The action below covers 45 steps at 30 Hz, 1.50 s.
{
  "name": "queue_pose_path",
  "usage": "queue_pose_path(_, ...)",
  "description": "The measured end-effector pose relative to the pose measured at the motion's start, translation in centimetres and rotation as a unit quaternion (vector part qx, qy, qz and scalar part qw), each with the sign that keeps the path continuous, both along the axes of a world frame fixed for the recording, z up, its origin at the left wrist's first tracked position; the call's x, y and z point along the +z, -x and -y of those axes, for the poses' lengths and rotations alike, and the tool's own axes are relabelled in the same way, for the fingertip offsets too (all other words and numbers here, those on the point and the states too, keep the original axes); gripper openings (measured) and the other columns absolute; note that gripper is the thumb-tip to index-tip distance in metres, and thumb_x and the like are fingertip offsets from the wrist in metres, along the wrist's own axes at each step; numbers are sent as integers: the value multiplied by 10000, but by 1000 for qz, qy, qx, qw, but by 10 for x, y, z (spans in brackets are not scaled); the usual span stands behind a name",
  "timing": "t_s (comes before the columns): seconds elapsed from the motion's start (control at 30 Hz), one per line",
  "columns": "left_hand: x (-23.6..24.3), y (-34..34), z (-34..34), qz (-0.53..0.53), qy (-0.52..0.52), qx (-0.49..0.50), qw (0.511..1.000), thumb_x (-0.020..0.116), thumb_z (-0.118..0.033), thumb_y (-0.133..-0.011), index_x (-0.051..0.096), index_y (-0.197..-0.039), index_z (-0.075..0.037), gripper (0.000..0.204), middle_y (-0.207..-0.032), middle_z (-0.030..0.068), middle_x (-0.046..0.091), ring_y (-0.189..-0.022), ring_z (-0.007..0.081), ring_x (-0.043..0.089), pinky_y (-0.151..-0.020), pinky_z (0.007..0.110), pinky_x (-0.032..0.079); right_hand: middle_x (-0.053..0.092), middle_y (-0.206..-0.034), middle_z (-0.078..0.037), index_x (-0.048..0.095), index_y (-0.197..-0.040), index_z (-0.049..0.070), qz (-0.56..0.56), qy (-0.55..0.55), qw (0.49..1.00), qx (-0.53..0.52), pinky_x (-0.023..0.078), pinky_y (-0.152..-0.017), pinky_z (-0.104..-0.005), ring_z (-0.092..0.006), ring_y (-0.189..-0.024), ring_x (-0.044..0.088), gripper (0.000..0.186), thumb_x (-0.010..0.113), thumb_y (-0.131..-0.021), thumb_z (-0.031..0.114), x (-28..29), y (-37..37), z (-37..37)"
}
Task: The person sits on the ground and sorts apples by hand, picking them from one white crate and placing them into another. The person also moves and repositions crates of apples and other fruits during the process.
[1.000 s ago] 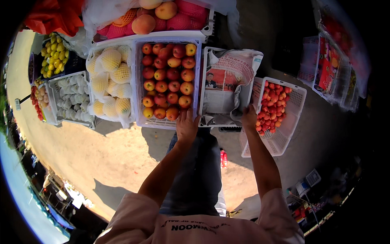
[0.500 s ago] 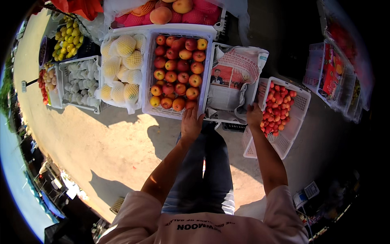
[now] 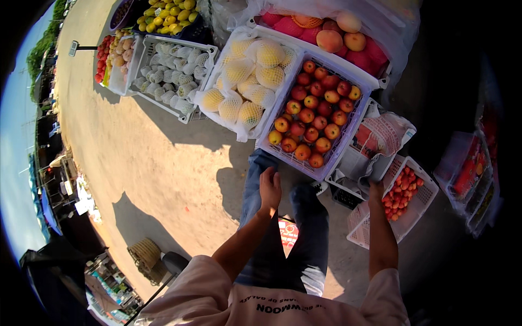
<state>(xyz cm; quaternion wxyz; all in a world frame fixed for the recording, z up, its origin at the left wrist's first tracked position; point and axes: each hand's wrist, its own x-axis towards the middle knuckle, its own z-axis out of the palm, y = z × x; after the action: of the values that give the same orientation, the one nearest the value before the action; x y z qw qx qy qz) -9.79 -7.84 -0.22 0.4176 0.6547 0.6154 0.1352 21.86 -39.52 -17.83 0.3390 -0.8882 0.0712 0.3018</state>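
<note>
Grip: left hand (image 3: 270,191) loosely spread, empty; right hand (image 3: 375,190), can't tell if pinching. Purple rectangular plastic crate (image 3: 289,161) at left hand's one o'clock; white perforated plastic basket (image 3: 420,202), right hand's four; crumpled grey printed newspaper (image 3: 375,142), right hand's twelve.

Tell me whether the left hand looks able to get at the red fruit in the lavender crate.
Likely yes: the left hand looks empty near the lavender crate, and nothing covers the red fruit.

Right hand (image 3: 376,190) at newspaper (image 3: 383,131), grip unclear
</note>
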Motion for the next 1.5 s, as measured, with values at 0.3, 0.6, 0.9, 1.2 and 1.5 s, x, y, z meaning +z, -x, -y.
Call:
queue_pose_path(0.3, -27, 81, -170, 195, 195, 313, 909, 501, -305, -991, 520, -1218, -47, 344, -1119, 81, 620, -999, 200, 614, -826, 334, 503, 609, -1055, -121, 562, -1143, -25, -99, 35, 990, -94, 481, -784, -351, -225, -896, 588, 402, 623, -807, 187, -5, -15, 10)
queue_pose_path(0.6, -49, 41, -306, 275, 317, 229, 878, 546, -79, -902, 489, -1228, -90, 331, -1133, 88, 619, -955, 223, 662, -705, 362, 595, 634, -913, -107, 621, -1075, -49, 1, 123, 979, -159, 481, -739, -381, -224, -789, 590, 395, 653, -761, 189, -8, -52, 40)
queue_pose_path(0.9, -41, 45, -302, 257, 276, 262, 889, 539, -46, -889, 491, -1235, -84, 351, -1113, 76, 619, -909, 207, 668, -648, 332, 602, 605, -942, -156, 555, -1007, 2, 22, 238, 969, -68, 457, -744, -434, -282, -837, 567, 237, 579, -826, 153, 54, -1, -31)
queue_pose_path(1.2, -54, 71, -286, 246, 270, 250, 896, 541, -100, -918, 472, -1274, -81, 363, -1159, 108, 592, -984, 254, 629, -800, 417, 562, 541, -712, -82, 508, -820, 12, 126, 214, 969, -6, 431, -623, -378, -196, -655, 514, 219, 651, -857, 174, 73, 16, -42)
queue_pose_path(1.5, -36, 87, -228, 302, 342, 274, 847, 515, -304, -975, 508, -1241, -78, 349, -1261, 72, 555, -1190, 258, 508, -1040, 452, 388, 626, -747, -83, 625, -930, 36, 101, 111, 987, -50, 475, -618, -366, -179, -664, 593, 260, 688, -857, 277, 53, 6, -48)
